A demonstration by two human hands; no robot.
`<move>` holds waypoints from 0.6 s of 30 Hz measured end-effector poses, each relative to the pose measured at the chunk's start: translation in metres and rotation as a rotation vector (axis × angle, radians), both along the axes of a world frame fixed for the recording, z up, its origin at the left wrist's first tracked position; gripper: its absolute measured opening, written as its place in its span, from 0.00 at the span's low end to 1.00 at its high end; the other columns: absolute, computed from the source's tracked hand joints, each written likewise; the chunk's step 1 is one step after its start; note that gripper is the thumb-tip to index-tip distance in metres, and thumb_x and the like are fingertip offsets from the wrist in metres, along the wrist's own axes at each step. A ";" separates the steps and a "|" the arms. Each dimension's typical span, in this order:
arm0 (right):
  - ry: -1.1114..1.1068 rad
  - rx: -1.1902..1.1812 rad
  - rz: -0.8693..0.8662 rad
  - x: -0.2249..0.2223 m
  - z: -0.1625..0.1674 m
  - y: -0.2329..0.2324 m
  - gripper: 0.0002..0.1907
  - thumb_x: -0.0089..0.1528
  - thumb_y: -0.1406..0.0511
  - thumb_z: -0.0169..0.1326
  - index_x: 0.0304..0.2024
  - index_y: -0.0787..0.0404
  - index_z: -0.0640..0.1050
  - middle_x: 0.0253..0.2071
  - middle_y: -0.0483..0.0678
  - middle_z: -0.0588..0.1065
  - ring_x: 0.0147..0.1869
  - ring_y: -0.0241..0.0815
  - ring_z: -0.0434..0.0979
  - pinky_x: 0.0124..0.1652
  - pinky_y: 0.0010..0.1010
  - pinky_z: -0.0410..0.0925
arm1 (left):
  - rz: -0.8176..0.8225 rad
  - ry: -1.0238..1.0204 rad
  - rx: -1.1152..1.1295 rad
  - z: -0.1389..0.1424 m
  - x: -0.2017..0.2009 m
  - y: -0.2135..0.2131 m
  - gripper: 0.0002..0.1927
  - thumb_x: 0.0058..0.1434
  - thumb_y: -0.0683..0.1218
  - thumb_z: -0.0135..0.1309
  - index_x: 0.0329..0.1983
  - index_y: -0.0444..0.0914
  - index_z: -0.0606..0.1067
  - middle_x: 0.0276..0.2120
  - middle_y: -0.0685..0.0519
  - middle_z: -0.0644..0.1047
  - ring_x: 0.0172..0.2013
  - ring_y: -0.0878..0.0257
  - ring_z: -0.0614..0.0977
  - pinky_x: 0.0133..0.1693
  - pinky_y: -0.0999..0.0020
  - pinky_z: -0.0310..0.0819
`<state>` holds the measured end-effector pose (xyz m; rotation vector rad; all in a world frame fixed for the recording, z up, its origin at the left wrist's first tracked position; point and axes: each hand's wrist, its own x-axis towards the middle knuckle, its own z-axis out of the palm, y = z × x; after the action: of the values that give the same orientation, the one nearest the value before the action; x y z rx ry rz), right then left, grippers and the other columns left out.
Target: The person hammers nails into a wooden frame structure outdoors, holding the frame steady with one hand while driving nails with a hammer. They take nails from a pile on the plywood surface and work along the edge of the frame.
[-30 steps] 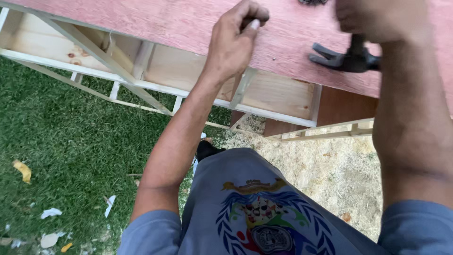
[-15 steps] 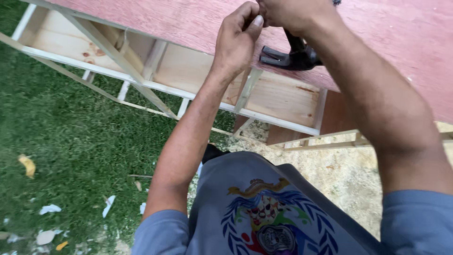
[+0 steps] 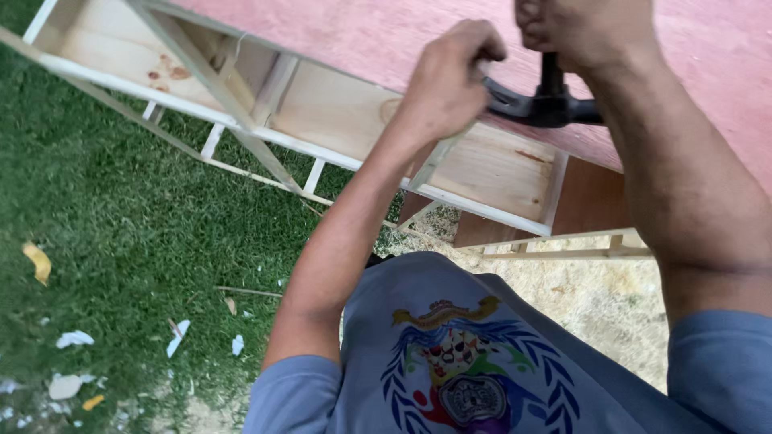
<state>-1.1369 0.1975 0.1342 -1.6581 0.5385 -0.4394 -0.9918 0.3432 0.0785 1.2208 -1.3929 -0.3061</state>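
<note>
My left hand [image 3: 447,83] rests on the reddish plywood panel [image 3: 386,36] with its fingers pinched tight; anything between the fingertips is hidden. My right hand [image 3: 581,29] is at the top edge, closed around the handle of a black claw hammer [image 3: 548,106]. The hammer's head hangs just right of my left hand, close above the panel. The panel lies on a pale wooden frame [image 3: 490,173] with open compartments facing me.
Green grass [image 3: 121,233] with scraps of white paper [image 3: 74,339] and a yellow leaf [image 3: 37,262] spreads to the left. Thin slats [image 3: 265,173] run below the frame. Sandy ground [image 3: 579,297] lies under its right end.
My right hand swung the hammer left toward my left hand, and the head now sits just beside it. My left hand kept its pinch on the panel.
</note>
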 end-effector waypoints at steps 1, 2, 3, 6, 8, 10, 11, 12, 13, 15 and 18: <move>-0.006 0.039 0.032 0.000 0.000 -0.001 0.27 0.79 0.59 0.46 0.23 0.54 0.62 0.19 0.38 0.58 0.22 0.29 0.53 0.24 0.22 0.50 | -0.003 -0.037 0.018 -0.002 0.000 0.000 0.12 0.53 0.30 0.49 0.37 0.34 0.75 0.37 0.46 0.78 0.40 0.53 0.82 0.43 0.58 0.77; -0.024 0.003 0.028 -0.001 0.001 -0.001 0.28 0.79 0.58 0.45 0.23 0.54 0.61 0.18 0.38 0.57 0.21 0.29 0.53 0.23 0.22 0.49 | -0.005 -0.075 0.036 -0.003 0.001 -0.001 0.12 0.51 0.30 0.49 0.37 0.34 0.76 0.35 0.45 0.77 0.39 0.51 0.81 0.42 0.56 0.75; -0.045 -0.029 0.024 -0.002 0.002 -0.002 0.29 0.80 0.58 0.44 0.23 0.54 0.59 0.18 0.38 0.56 0.20 0.29 0.52 0.23 0.22 0.49 | -0.007 -0.116 0.057 -0.004 0.001 -0.001 0.12 0.49 0.30 0.50 0.36 0.33 0.76 0.34 0.44 0.76 0.37 0.49 0.80 0.41 0.54 0.74; -0.094 -0.133 -0.034 -0.016 0.009 -0.002 0.28 0.80 0.58 0.43 0.24 0.55 0.59 0.19 0.39 0.56 0.20 0.30 0.53 0.23 0.22 0.50 | -0.028 -0.107 0.021 -0.005 0.001 -0.005 0.08 0.54 0.32 0.50 0.34 0.35 0.76 0.35 0.47 0.77 0.37 0.50 0.81 0.41 0.55 0.74; -0.161 -0.165 -0.081 -0.038 0.014 -0.003 0.27 0.80 0.59 0.43 0.24 0.54 0.59 0.19 0.39 0.56 0.20 0.29 0.53 0.23 0.22 0.50 | -0.041 -0.116 0.097 -0.005 0.001 -0.008 0.05 0.61 0.35 0.50 0.35 0.35 0.76 0.35 0.47 0.77 0.37 0.52 0.81 0.42 0.55 0.74; -0.284 -0.154 -0.138 -0.067 0.019 -0.009 0.27 0.80 0.60 0.42 0.24 0.54 0.58 0.19 0.39 0.56 0.20 0.29 0.52 0.22 0.21 0.50 | -0.068 -0.139 0.120 -0.004 0.002 -0.011 0.03 0.64 0.37 0.52 0.35 0.35 0.76 0.34 0.47 0.77 0.37 0.51 0.81 0.43 0.53 0.73; -0.360 -0.135 -0.167 -0.084 0.021 -0.014 0.27 0.80 0.60 0.42 0.24 0.53 0.58 0.19 0.39 0.56 0.19 0.29 0.52 0.22 0.21 0.50 | -0.080 -0.157 0.104 -0.003 0.003 -0.012 0.02 0.64 0.38 0.54 0.35 0.35 0.76 0.34 0.46 0.77 0.37 0.50 0.81 0.44 0.52 0.73; -0.421 -0.116 -0.190 -0.103 0.020 -0.017 0.27 0.80 0.60 0.42 0.24 0.53 0.58 0.19 0.39 0.56 0.19 0.29 0.52 0.22 0.21 0.50 | -0.083 -0.174 0.086 -0.003 0.004 -0.012 0.02 0.63 0.39 0.55 0.35 0.35 0.77 0.35 0.45 0.78 0.38 0.49 0.80 0.44 0.51 0.73; -0.492 -0.099 -0.207 -0.123 0.019 -0.023 0.26 0.80 0.60 0.41 0.24 0.53 0.58 0.19 0.39 0.56 0.19 0.29 0.52 0.22 0.21 0.50 | -0.088 -0.189 0.093 -0.002 0.006 -0.013 0.02 0.62 0.39 0.56 0.36 0.35 0.77 0.35 0.46 0.79 0.39 0.51 0.81 0.44 0.52 0.74; -0.571 -0.070 -0.231 -0.163 0.006 -0.032 0.26 0.79 0.61 0.41 0.24 0.52 0.57 0.20 0.39 0.56 0.19 0.28 0.52 0.22 0.20 0.50 | -0.111 -0.219 0.129 0.001 0.005 -0.013 0.03 0.60 0.38 0.56 0.37 0.35 0.77 0.36 0.47 0.81 0.41 0.53 0.82 0.45 0.53 0.75; -0.639 -0.047 -0.257 -0.219 -0.020 -0.042 0.26 0.79 0.62 0.40 0.24 0.52 0.57 0.20 0.39 0.55 0.19 0.28 0.52 0.21 0.19 0.50 | -0.170 -0.104 0.258 0.007 -0.009 -0.011 0.08 0.61 0.38 0.55 0.42 0.39 0.80 0.41 0.50 0.83 0.42 0.60 0.85 0.46 0.62 0.80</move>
<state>-1.3560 0.1559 0.1143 -1.3896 0.2585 -1.1274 -1.0003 0.3319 0.0854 1.3453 -1.5872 -0.5609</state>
